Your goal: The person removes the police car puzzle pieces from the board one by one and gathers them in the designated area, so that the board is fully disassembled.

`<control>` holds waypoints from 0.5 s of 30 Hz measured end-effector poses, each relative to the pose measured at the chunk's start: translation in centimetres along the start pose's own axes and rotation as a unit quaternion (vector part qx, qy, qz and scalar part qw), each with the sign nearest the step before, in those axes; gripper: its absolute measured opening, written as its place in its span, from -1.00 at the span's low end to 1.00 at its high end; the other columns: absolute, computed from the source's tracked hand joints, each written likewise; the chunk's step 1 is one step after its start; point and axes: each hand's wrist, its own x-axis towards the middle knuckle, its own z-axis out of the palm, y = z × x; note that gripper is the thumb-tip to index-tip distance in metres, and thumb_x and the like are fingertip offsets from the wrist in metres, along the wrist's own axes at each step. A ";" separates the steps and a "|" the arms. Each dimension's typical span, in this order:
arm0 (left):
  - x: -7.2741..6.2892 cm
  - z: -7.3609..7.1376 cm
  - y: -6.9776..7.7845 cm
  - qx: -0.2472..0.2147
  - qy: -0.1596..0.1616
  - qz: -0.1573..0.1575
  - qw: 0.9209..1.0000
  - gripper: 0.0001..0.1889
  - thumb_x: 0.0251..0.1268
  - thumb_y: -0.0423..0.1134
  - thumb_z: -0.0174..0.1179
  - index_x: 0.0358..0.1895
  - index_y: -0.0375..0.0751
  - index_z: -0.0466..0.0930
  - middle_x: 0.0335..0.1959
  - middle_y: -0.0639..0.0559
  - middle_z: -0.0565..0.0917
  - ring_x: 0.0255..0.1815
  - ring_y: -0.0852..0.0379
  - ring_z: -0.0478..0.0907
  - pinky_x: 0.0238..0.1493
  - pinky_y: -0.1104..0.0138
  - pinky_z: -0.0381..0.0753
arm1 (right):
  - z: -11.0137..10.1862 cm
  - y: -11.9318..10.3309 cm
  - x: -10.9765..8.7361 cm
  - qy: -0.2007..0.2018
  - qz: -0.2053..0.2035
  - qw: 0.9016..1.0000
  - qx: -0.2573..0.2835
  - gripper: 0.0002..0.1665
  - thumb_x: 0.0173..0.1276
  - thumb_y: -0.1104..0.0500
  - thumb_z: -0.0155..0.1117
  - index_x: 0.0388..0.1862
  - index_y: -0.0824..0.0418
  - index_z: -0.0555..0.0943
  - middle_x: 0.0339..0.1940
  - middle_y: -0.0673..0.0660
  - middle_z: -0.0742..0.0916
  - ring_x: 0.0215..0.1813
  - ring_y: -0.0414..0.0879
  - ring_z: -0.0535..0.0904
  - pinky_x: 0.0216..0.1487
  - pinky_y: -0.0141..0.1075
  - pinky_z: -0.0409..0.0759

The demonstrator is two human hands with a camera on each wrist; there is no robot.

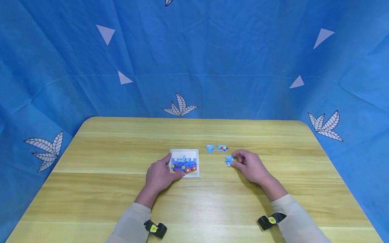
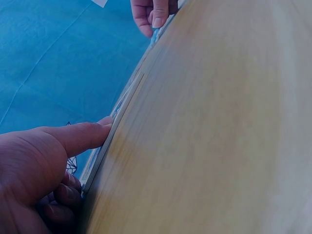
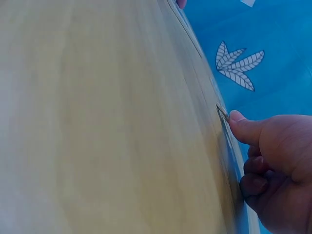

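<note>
A square jigsaw puzzle board (image 1: 199, 165) with a pale frame lies on the table, partly filled with a blue vehicle picture and blank along its top. My left hand (image 1: 159, 174) grips its left side, thumb (image 2: 90, 136) on the lower edge and fingers at the left edge. To the right, my right hand (image 1: 250, 166) pinches a light-blue puzzle piece (image 1: 228, 160) between thumb and finger. That piece appears slightly tilted in the right wrist view, where the thumb (image 3: 246, 129) presses its edge. Two loose pieces lie beyond it: a blue one (image 1: 210, 148) and a multicoloured one (image 1: 223, 148).
The wooden table (image 1: 212, 209) has rounded far corners. Behind it hangs a blue curtain (image 1: 231, 67) with white triangles and leaf prints. Each sleeve carries a black wrist device, one on the left (image 1: 155, 228) and one on the right (image 1: 271, 220).
</note>
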 end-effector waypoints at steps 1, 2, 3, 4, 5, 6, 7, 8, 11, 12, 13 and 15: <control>0.0 0.0 0.0 0.001 0.000 0.001 1.000 0.05 -0.08 0.15 0.55 0.49 -0.28 0.30 -0.76 0.04 0.27 -0.70 0.09 0.14 -0.61 0.28 0.08 | -0.2 0.1 0.0 0.000 0.002 1.000 -0.003 -0.76 0.33 0.23 0.43 -0.08 0.28 0.64 -0.48 0.01 0.50 -0.43 -0.11 0.38 -0.35 -0.25 0.38; 0.0 0.0 0.0 0.000 0.001 0.001 1.000 0.06 -0.08 0.15 0.55 0.49 -0.28 0.30 -0.76 0.04 0.27 -0.71 0.09 0.14 -0.61 0.28 0.08 | -0.3 0.2 0.0 0.000 0.004 1.000 -0.006 -0.76 0.34 0.23 0.43 -0.07 0.28 0.64 -0.48 0.01 0.50 -0.43 -0.11 0.38 -0.35 -0.25 0.38; 0.0 0.0 0.0 -0.001 0.000 0.001 1.000 0.06 -0.08 0.15 0.55 0.49 -0.28 0.30 -0.76 0.04 0.27 -0.71 0.09 0.14 -0.62 0.28 0.08 | -0.4 0.4 0.0 0.001 0.004 1.000 -0.010 -0.76 0.34 0.22 0.43 -0.07 0.27 0.64 -0.48 0.01 0.50 -0.43 -0.11 0.38 -0.35 -0.25 0.38; 0.0 0.0 0.0 -0.001 -0.001 0.001 1.000 0.06 -0.08 0.15 0.55 0.49 -0.28 0.30 -0.77 0.03 0.27 -0.72 0.09 0.13 -0.62 0.28 0.08 | -0.5 0.5 0.1 0.001 0.004 1.000 -0.012 -0.76 0.34 0.23 0.43 -0.07 0.28 0.64 -0.48 0.01 0.50 -0.43 -0.10 0.38 -0.35 -0.25 0.37; 0.1 0.0 -0.1 0.000 -0.001 0.002 1.000 0.06 -0.08 0.15 0.55 0.48 -0.29 0.30 -0.77 0.04 0.27 -0.72 0.10 0.13 -0.62 0.28 0.07 | -0.6 0.7 0.2 0.002 0.003 1.000 -0.013 -0.76 0.34 0.23 0.42 -0.07 0.28 0.64 -0.48 0.01 0.50 -0.43 -0.10 0.38 -0.35 -0.24 0.37; 0.1 0.0 -0.1 0.001 0.000 0.001 1.000 0.06 -0.08 0.15 0.56 0.48 -0.29 0.30 -0.77 0.04 0.27 -0.72 0.10 0.13 -0.62 0.28 0.08 | -0.7 0.8 0.3 0.002 0.000 1.000 -0.016 -0.77 0.34 0.23 0.42 -0.07 0.28 0.64 -0.48 0.01 0.50 -0.43 -0.10 0.38 -0.35 -0.24 0.37; 0.1 0.0 -0.1 0.002 0.000 0.001 1.000 0.06 -0.08 0.15 0.55 0.48 -0.29 0.30 -0.77 0.04 0.27 -0.72 0.10 0.13 -0.61 0.28 0.08 | -0.8 1.0 0.4 0.003 -0.003 1.000 -0.018 -0.77 0.34 0.23 0.42 -0.07 0.28 0.64 -0.48 0.01 0.49 -0.43 -0.10 0.38 -0.35 -0.24 0.37; 0.1 0.0 -0.1 0.002 0.001 0.001 1.000 0.06 -0.08 0.15 0.56 0.48 -0.29 0.30 -0.76 0.04 0.27 -0.71 0.09 0.13 -0.61 0.28 0.08 | -0.9 1.2 0.5 0.004 -0.005 1.000 -0.020 -0.77 0.34 0.24 0.42 -0.08 0.28 0.64 -0.48 0.02 0.49 -0.44 -0.10 0.38 -0.35 -0.24 0.37; 0.1 0.1 -0.1 0.004 0.003 0.001 1.000 0.05 -0.08 0.14 0.56 0.48 -0.29 0.30 -0.76 0.03 0.26 -0.69 0.09 0.13 -0.59 0.27 0.09 | -1.2 1.6 0.9 0.009 -0.012 1.000 -0.025 -0.77 0.34 0.25 0.42 -0.08 0.29 0.65 -0.48 0.02 0.49 -0.44 -0.09 0.37 -0.35 -0.22 0.36; 0.1 0.1 -0.1 0.002 0.003 0.001 1.000 0.05 -0.08 0.14 0.56 0.48 -0.29 0.30 -0.76 0.03 0.26 -0.69 0.08 0.14 -0.59 0.26 0.09 | -1.3 1.7 1.0 0.010 -0.014 0.999 -0.027 -0.77 0.33 0.25 0.43 -0.08 0.29 0.65 -0.48 0.02 0.49 -0.44 -0.09 0.37 -0.35 -0.22 0.36; 0.1 0.1 0.0 0.002 0.002 0.001 1.000 0.05 -0.08 0.14 0.56 0.48 -0.29 0.30 -0.75 0.03 0.26 -0.69 0.08 0.14 -0.59 0.26 0.09 | -1.3 1.8 1.2 0.011 -0.013 0.999 -0.029 -0.77 0.33 0.25 0.43 -0.08 0.29 0.65 -0.49 0.02 0.49 -0.44 -0.09 0.37 -0.35 -0.22 0.36; 0.1 0.1 0.0 0.000 0.002 0.001 1.000 0.05 -0.08 0.13 0.56 0.48 -0.29 0.31 -0.75 0.03 0.26 -0.68 0.07 0.15 -0.58 0.26 0.10 | -1.5 2.0 1.4 0.015 -0.014 0.999 -0.032 -0.77 0.32 0.25 0.44 -0.08 0.30 0.65 -0.49 0.02 0.49 -0.45 -0.09 0.37 -0.35 -0.22 0.36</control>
